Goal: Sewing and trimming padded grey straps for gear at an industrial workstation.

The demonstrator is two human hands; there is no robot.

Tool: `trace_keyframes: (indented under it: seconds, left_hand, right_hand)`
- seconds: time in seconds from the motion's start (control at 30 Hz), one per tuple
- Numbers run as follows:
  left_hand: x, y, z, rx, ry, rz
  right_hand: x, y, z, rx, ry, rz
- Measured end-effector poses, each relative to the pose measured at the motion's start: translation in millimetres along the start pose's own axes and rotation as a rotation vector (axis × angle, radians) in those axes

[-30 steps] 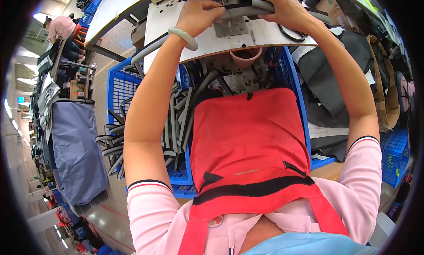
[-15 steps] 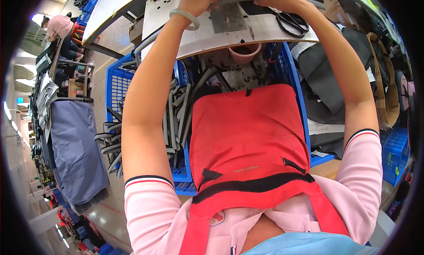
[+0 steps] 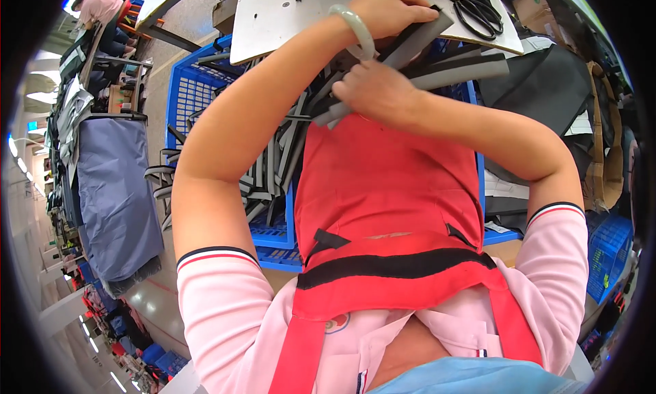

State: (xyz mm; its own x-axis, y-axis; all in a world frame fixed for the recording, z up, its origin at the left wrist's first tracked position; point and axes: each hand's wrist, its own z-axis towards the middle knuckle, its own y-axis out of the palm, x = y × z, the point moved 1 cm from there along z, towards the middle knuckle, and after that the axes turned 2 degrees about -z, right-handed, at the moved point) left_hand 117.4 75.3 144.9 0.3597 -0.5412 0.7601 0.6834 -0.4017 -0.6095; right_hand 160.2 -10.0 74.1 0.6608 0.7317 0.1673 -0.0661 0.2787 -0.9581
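My left hand point(image 3: 389, 10), with a pale bangle on its wrist, is above the near edge of the white tabletop. Its fingers pinch the end of a grey-and-black strip point(image 3: 418, 42). Just below that wrist, my right hand point(image 3: 378, 91) is slightly blurred, its fingers curled round more strips. One long grey-and-black strip point(image 3: 471, 71) sticks out to the right of it, and short grey ends point(image 3: 333, 114) show on its left, over the red apron point(image 3: 386, 182). Where the strips cross between the two hands is partly hidden.
Black-handled scissors point(image 3: 478, 17) lie on the tabletop point(image 3: 266, 18) at right. A blue basket point(image 3: 195, 80) on the left holds many similar strips point(image 3: 277, 155). Dark sheet material point(image 3: 540, 87) and a cardboard box point(image 3: 605, 138) are at right. A person point(image 3: 102, 8) sits far left.
Both hands have come back from the far part of the tabletop toward me. The right has crossed leftward beneath the left wrist, and the strips now extend over the table's near edge.
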Motion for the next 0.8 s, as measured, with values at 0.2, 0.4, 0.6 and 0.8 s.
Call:
trace_keyframes:
  seconds: [0.2,0.4,0.6,0.8]
  left_hand:
    - [-59.8,-46.6,-43.7,-0.532,-0.25,0.114]
    - [-50.4,-54.1,-38.2,-0.111,-0.087,-0.196]
    - [-43.9,-63.9,7.2,0.063,0.06,0.067]
    - [-55.8,-62.5,31.6,0.031,-0.111,-0.007]
  right_hand:
    - [103.6,-51.9,-60.4,0.089,0.362,0.202]
    - [132.9,-76.1,-83.3,0.025,0.608,0.476]
    - [166.0,-93.5,-66.1,0.174,0.649,0.255]
    - [188.6,-86.2,-61.5,0.063,0.663,0.277]
